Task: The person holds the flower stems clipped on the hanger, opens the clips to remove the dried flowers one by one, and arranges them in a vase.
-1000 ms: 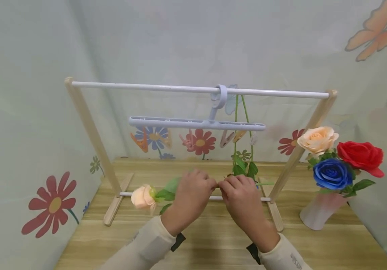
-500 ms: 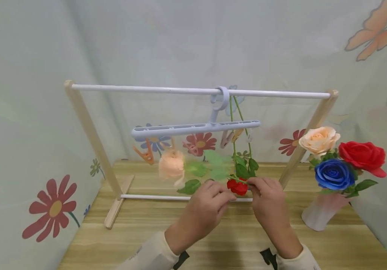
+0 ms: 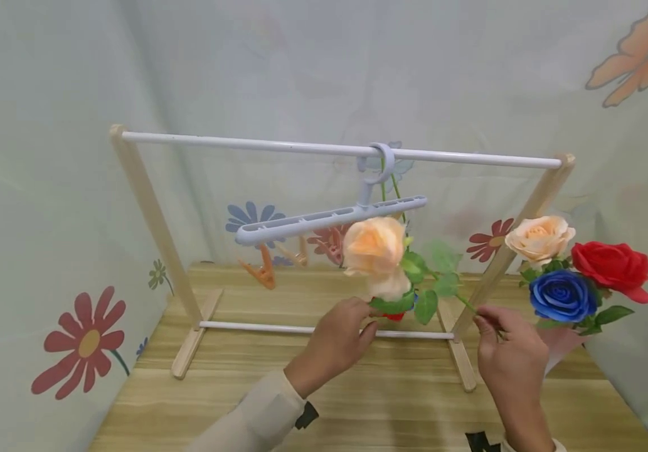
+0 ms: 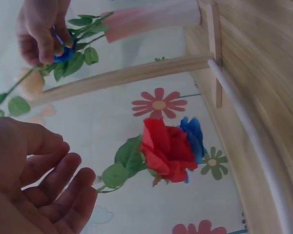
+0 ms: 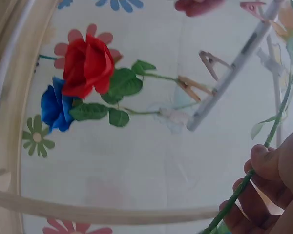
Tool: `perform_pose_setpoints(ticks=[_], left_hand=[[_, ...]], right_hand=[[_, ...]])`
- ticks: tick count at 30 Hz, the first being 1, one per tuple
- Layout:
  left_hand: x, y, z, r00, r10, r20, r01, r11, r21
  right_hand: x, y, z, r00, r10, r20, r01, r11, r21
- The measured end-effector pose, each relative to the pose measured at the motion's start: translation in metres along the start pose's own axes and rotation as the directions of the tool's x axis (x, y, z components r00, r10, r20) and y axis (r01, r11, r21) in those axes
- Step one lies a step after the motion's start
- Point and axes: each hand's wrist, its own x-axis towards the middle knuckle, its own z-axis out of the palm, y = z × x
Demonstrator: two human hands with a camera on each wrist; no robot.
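My right hand (image 3: 512, 358) pinches the green stem (image 5: 241, 187) of a peach rose (image 3: 373, 246), whose bloom points left in front of the hanger. Beside that bloom's leaves is my left hand (image 3: 337, 339); its fingers are loosely bent with nothing between them in the left wrist view. A red rose (image 4: 168, 151) and a blue rose (image 4: 193, 139) hang head down behind, mostly hidden by the peach rose in the head view. Their stems lead up to clothespins (image 5: 189, 88) on a pale lilac hanger (image 3: 301, 225).
The hanger hooks over the white top bar (image 3: 233, 143) of a wooden rack (image 3: 154, 220). An orange clothespin (image 3: 264, 270) and others dangle from it. At the right, a vase (image 3: 563, 345) holds a peach, a red and a blue rose, close to my right hand.
The peach rose has risen and moved right from the lower left. My left hand has let go of its stem; my right hand has moved right with it. The hanger has swivelled.
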Motion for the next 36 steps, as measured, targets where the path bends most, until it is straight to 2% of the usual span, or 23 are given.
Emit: perform_pose_setpoints(ticks=[3, 5, 8, 12, 17, 23, 28, 31, 34, 36], left_hand=[[0.008, -0.003, 0.004, 0.996, -0.072, 0.044, 0.076, 0.992, -0.097], [0.013, -0.006, 0.007, 0.995, -0.100, 0.029, 0.103, 0.985, -0.139], [0.020, -0.009, 0.009, 0.990, -0.141, 0.025, 0.143, 0.967, -0.210], [0.025, -0.011, 0.009, 0.977, -0.204, 0.067, 0.215, 0.932, -0.291], [0.033, -0.011, 0.013, 0.964, -0.254, 0.084, 0.266, 0.888, -0.374], [0.043, -0.016, 0.020, 0.933, -0.354, 0.064, 0.340, 0.811, -0.477], [0.049, -0.018, 0.025, 0.919, -0.383, 0.099, 0.378, 0.779, -0.500], [0.055, -0.016, 0.028, 0.900, -0.412, 0.144, 0.425, 0.750, -0.508], [0.065, -0.014, 0.031, 0.873, -0.453, 0.181, 0.474, 0.704, -0.529], [0.073, -0.013, 0.033, 0.863, -0.470, 0.184, 0.487, 0.679, -0.550]], right_hand=[[0.007, 0.006, -0.010, 0.994, 0.097, -0.049, -0.097, 0.995, 0.018], [0.013, 0.009, -0.018, 0.984, 0.164, -0.072, -0.163, 0.986, 0.022], [0.023, 0.012, -0.027, 0.961, 0.257, -0.100, -0.257, 0.966, 0.019], [0.036, 0.021, -0.034, 0.927, 0.352, -0.131, -0.354, 0.935, 0.003], [0.054, 0.033, -0.039, 0.904, 0.385, -0.187, -0.388, 0.921, 0.022], [0.072, 0.042, -0.038, 0.889, 0.394, -0.234, -0.400, 0.916, 0.026], [0.078, 0.049, -0.037, 0.864, 0.425, -0.270, -0.435, 0.900, 0.025], [0.078, 0.055, -0.036, 0.846, 0.450, -0.284, -0.464, 0.886, 0.022], [0.074, 0.061, -0.036, 0.842, 0.461, -0.280, -0.482, 0.876, -0.007], [0.071, 0.067, -0.035, 0.841, 0.470, -0.268, -0.493, 0.870, -0.023]])
